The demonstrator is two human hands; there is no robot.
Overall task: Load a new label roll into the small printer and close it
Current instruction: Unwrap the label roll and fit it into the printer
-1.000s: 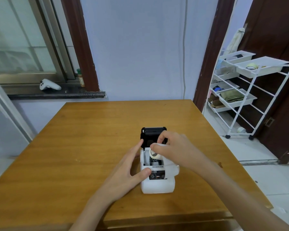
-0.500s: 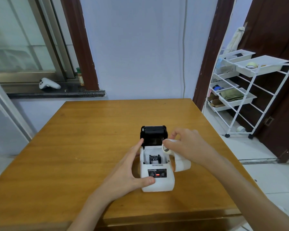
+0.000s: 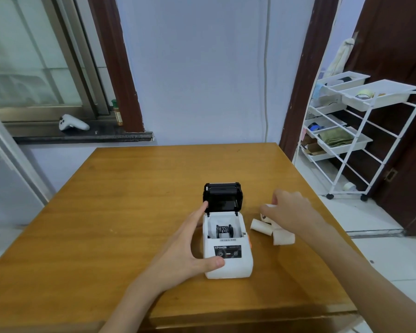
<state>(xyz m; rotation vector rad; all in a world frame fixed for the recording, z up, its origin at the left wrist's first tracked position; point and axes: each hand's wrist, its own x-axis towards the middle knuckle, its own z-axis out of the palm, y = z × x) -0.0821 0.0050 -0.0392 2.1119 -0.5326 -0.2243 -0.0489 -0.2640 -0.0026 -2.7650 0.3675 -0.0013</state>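
A small white label printer [image 3: 228, 265] stands on the wooden table [image 3: 106, 212] with its black lid [image 3: 222, 197] tipped open at the back. A black spool [image 3: 223, 231] lies in the open bay. My left hand [image 3: 190, 248] grips the printer's left side, thumb on the front and index finger up at the lid's hinge. To the right of the printer, my right hand [image 3: 288, 210] pinches a white label roll [image 3: 264, 217] down at the table. Its loose paper strip [image 3: 282, 237] curls on the table beside the printer.
A white wire cart [image 3: 346, 131] with trays stands on the floor to the right of the table. A white game controller [image 3: 72, 123] lies on the dark window sill at the back left. The table's right edge runs close to my right forearm.
My right hand has lifted the label roll out of the printer's bay and carried it right and down to the table, trailing a paper strip. My left hand stays on the printer.
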